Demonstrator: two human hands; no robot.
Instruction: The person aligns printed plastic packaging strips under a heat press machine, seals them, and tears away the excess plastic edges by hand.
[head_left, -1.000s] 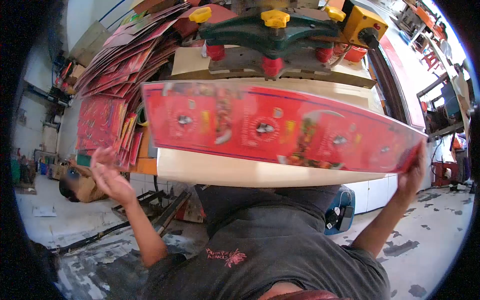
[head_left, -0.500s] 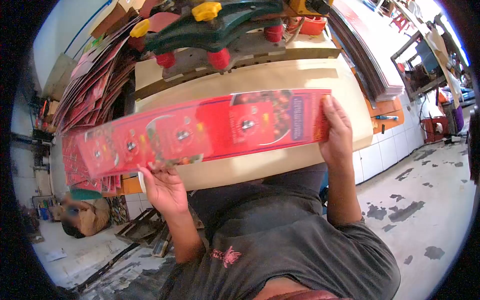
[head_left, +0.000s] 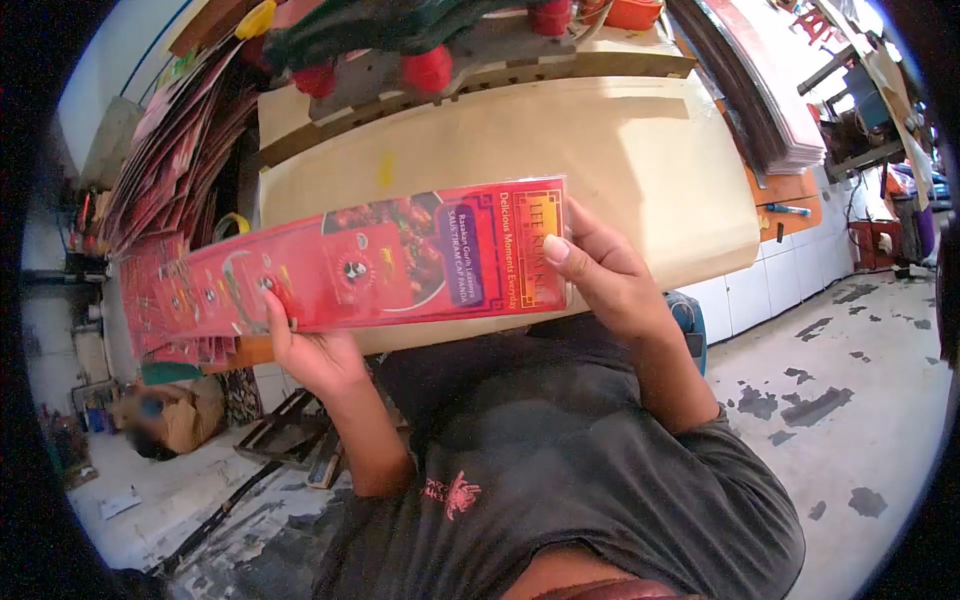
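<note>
A long, glossy red printed strip (head_left: 410, 265) with food pictures and a clear border is held slantwise over the bench. My right hand (head_left: 615, 275) grips its right end, thumb on the printed face and fingers behind. Along the lower edge my left hand (head_left: 315, 350) pinches the strip, thumb on top and the other fingers mostly hidden underneath. The strip's left end reaches over several similar red printed pieces (head_left: 185, 350). Below the strip lies a pale tan board surface (head_left: 480, 130).
A dark green machine frame (head_left: 370, 35) with red fittings (head_left: 427, 68) stands at the back. Red printed sheets (head_left: 170, 165) are piled on the left, more stacked sheets (head_left: 755, 90) at right. A blue pen-like item (head_left: 787, 209) lies nearby. Another person (head_left: 180, 420) is at lower left.
The strip has shifted left and come nearer to me, its right end most clearly. My right hand moved left with it, and my left thumb now lies over the strip's face.
</note>
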